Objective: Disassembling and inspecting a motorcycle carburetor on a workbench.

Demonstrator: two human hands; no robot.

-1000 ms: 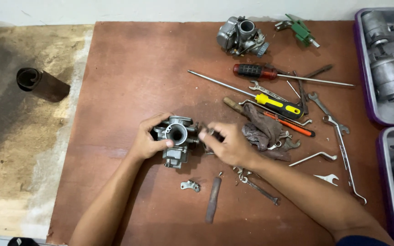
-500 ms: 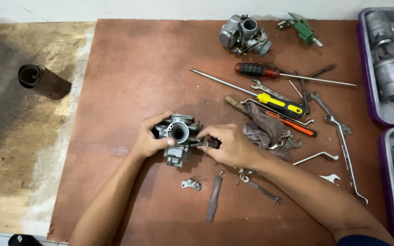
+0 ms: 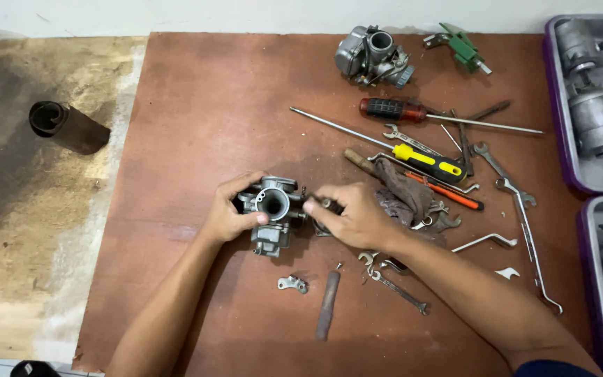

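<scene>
A brown board serves as the surface (image 3: 197,105), laid over a dusty floor (image 3: 29,230) at the left. Two purple-rimmed grey trays sit at the right edge: the upper tray (image 3: 551,119) holds a large cylindrical metal motor part (image 3: 598,122), the lower tray (image 3: 585,279) a darker assembly. A dark rolled tube (image 3: 68,127) lies on the floor, well apart from the work.

Near the middle of the surface stands a grey metal carburetor (image 3: 273,213), its round bore facing the camera. The left hand (image 3: 228,216) wraps its left side, fingers curled over the top and thumb pressed against the front. The right hand (image 3: 354,218) comes in from the right, thumb and forefinger pinched on a small dark part (image 3: 324,203) at the carburetor's right flank; whether that part is joined to the body is hard to tell.

A second carburetor (image 3: 371,56) rests at the top, beside a green fitting (image 3: 463,47). Below them lie a red-and-black screwdriver (image 3: 392,109), a yellow-and-black screwdriver (image 3: 430,160), an orange-handled tool (image 3: 448,192) and a brownish rag (image 3: 403,195) just beside the right hand. A long bent wrench (image 3: 525,216) lies near the trays. Closer to the camera are a flat dark strip (image 3: 327,306), a small spanner (image 3: 396,290) and a small metal bracket (image 3: 292,283).
</scene>
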